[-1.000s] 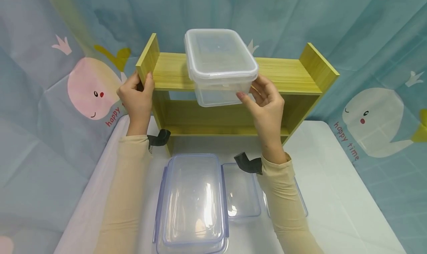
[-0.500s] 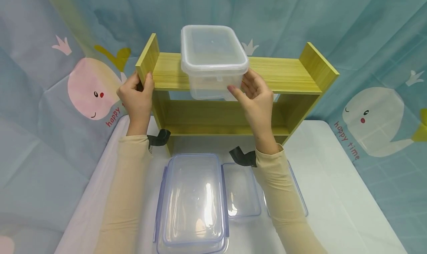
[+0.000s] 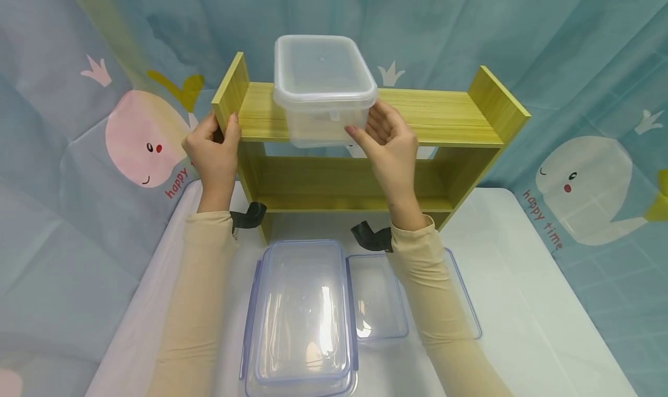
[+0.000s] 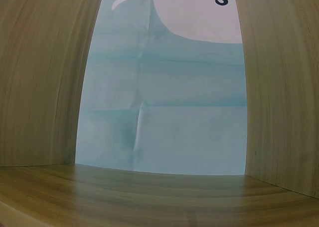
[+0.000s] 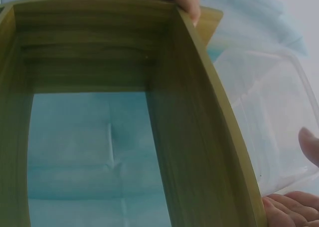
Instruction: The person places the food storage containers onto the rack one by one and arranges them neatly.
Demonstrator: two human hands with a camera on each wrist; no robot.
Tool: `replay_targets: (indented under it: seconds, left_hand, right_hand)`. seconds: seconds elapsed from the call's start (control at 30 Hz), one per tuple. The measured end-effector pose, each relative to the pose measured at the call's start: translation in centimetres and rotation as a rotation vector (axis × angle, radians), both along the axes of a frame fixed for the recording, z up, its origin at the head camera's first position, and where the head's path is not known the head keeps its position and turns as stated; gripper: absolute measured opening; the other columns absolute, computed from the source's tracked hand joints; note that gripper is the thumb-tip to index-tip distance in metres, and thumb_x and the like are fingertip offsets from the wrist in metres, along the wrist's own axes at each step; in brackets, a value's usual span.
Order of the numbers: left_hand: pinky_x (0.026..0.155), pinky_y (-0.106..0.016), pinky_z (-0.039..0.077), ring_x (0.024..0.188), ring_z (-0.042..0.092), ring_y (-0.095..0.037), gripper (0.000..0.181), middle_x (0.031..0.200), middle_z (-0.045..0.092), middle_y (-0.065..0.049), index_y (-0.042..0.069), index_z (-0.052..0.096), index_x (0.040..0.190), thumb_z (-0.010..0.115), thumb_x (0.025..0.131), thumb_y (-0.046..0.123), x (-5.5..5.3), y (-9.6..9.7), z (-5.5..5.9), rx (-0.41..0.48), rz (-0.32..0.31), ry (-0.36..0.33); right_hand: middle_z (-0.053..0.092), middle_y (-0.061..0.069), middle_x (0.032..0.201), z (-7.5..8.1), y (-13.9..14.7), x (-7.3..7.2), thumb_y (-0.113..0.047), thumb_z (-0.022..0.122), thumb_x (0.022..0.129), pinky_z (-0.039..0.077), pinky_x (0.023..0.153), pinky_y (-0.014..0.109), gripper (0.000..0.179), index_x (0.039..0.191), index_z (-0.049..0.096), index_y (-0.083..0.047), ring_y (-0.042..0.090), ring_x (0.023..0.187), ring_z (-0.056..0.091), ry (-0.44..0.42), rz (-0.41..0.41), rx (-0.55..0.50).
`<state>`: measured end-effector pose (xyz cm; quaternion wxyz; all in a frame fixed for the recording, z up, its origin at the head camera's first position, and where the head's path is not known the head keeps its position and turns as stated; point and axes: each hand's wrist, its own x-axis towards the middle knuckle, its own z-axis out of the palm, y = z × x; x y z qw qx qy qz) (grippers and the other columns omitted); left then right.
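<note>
A clear plastic food container with a frosted lid (image 3: 323, 72) is at the left half of the top board of a yellow wooden shelf (image 3: 438, 116). My right hand (image 3: 394, 153) holds it by the lower right front corner, thumb in front. In the right wrist view, the container (image 5: 264, 117) appears beside the shelf's edge with fingertips beneath it. Whether its base touches the board cannot be told. My left hand (image 3: 213, 156) grips the shelf's left side panel (image 3: 232, 87). The left wrist view looks into a shelf compartment (image 4: 159, 197) and shows no hand.
On the white table (image 3: 527, 304) in front of the shelf lies a large clear container with blue side clips (image 3: 305, 310). To its right are a smaller blue-rimmed clear one (image 3: 378, 298) and another (image 3: 467, 292), partly behind my right forearm. A patterned curtain (image 3: 433, 32) hangs behind.
My right hand has moved the lidded container left and a little farther back over the top board. The left hand stays on the side panel.
</note>
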<state>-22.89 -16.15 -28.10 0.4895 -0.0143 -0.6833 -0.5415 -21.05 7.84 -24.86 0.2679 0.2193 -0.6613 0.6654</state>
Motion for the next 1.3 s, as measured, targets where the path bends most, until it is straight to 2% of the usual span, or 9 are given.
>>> replay_targets:
  seconds: [0.23, 0.47, 0.6, 0.83, 1.03, 1.3]
  left_hand:
    - [0.055, -0.014, 0.039, 0.056, 0.048, -0.005, 0.026, 0.07, 0.062, -0.003, -0.011, 0.066, 0.082, 0.063, 0.086, 0.014, 0.0, 0.0, 0.0, -0.027, 0.006, 0.017]
    - [0.057, -0.013, 0.041, 0.058, 0.051, -0.006, 0.025, 0.073, 0.065, -0.005, -0.01, 0.068, 0.084, 0.065, 0.085, 0.015, 0.1, 0.1, 0.1, 0.014, -0.002, -0.009]
    - [0.058, -0.013, 0.042, 0.059, 0.052, -0.006, 0.024, 0.074, 0.065, -0.007, -0.01, 0.068, 0.084, 0.065, 0.085, 0.014, 0.1, 0.0, 0.1, 0.005, -0.009, -0.006]
    - [0.057, -0.013, 0.041, 0.058, 0.051, -0.006, 0.025, 0.072, 0.063, -0.002, -0.011, 0.067, 0.084, 0.065, 0.085, 0.014, 0.1, 0.1, 0.1, 0.023, -0.017, -0.007]
    - [0.058, -0.013, 0.042, 0.059, 0.052, -0.005, 0.026, 0.074, 0.065, -0.006, -0.011, 0.066, 0.083, 0.065, 0.085, 0.014, 0.1, 0.1, 0.1, 0.011, -0.01, -0.001]
    - [0.056, -0.014, 0.039, 0.056, 0.048, -0.008, 0.027, 0.067, 0.057, 0.003, -0.012, 0.064, 0.081, 0.065, 0.085, 0.015, 0.2, 0.0, 0.1, 0.001, -0.006, -0.005]
  right_hand:
    - [0.062, 0.021, 0.116, 0.3, -0.4, -0.3, 0.004, 0.075, 0.075, 0.048, 0.089, 0.03, 0.051, 0.122, 0.055, 0.01, 0.023, 0.105, 0.063, -0.049, 0.005, -0.006]
    - [0.063, 0.019, 0.116, 0.8, -0.8, -0.4, 0.002, 0.078, 0.072, 0.049, 0.088, 0.028, 0.052, 0.12, 0.057, 0.008, 0.021, 0.105, 0.063, -0.117, 0.006, 0.007]
    - [0.063, 0.019, 0.115, 0.8, -1.1, -0.6, 0.001, 0.078, 0.072, 0.049, 0.088, 0.028, 0.051, 0.118, 0.057, 0.008, 0.021, 0.105, 0.063, -0.112, 0.01, 0.029]
    - [0.063, 0.017, 0.117, 0.9, -1.8, -0.8, -0.002, 0.078, 0.073, 0.048, 0.089, 0.026, 0.05, 0.117, 0.057, 0.007, 0.017, 0.107, 0.061, -0.113, 0.005, 0.078]
    - [0.063, 0.017, 0.116, 1.0, -2.1, -0.8, -0.004, 0.078, 0.074, 0.047, 0.089, 0.025, 0.05, 0.117, 0.057, 0.007, 0.016, 0.107, 0.061, -0.112, -0.009, 0.098]
    - [0.063, 0.016, 0.116, 0.9, -2.7, -0.9, -0.005, 0.079, 0.073, 0.047, 0.089, 0.025, 0.05, 0.117, 0.058, 0.006, 0.015, 0.107, 0.062, -0.117, -0.001, 0.087]
